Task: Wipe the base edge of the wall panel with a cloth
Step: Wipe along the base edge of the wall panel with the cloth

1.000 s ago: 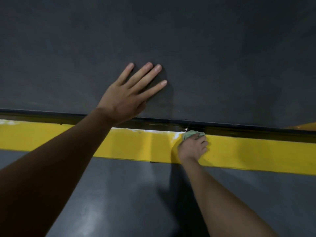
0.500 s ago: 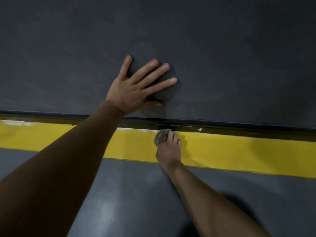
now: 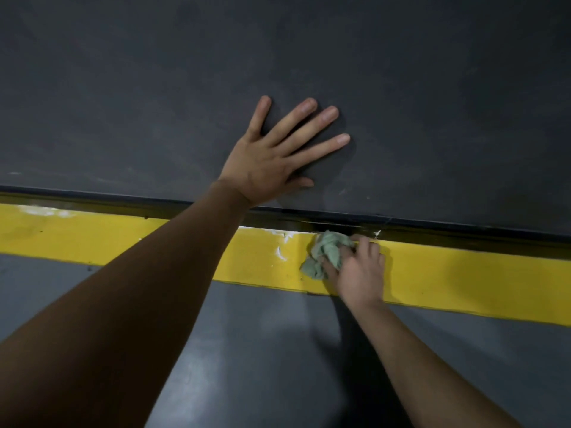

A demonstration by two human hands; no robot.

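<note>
In the head view, the left hand point(image 3: 272, 162) is lying flat against the dark grey wall panel point(image 3: 432, 88), fingers straight and spread wide, the thumb tucked low toward the panel's bottom. Its forearm is stretching up from the lower left corner of the view, crossing the grey floor point(image 3: 272, 350) and the yellow stripe point(image 3: 463, 282) painted along the foot of the wall.

The right hand point(image 3: 358, 273) is reaching in from the lower right, wrist over the stripe's near edge, fingers curled round a crumpled pale green cloth point(image 3: 326, 253). The cloth is bunching out to the left of the fingers and is lying on the yellow stripe, its top pressing against the dark base edge point(image 3: 448, 225) where the panel meets the floor. Just left of the cloth, white smears point(image 3: 282, 242) are showing on the stripe's far edge, and more are showing at its far left end.
</note>
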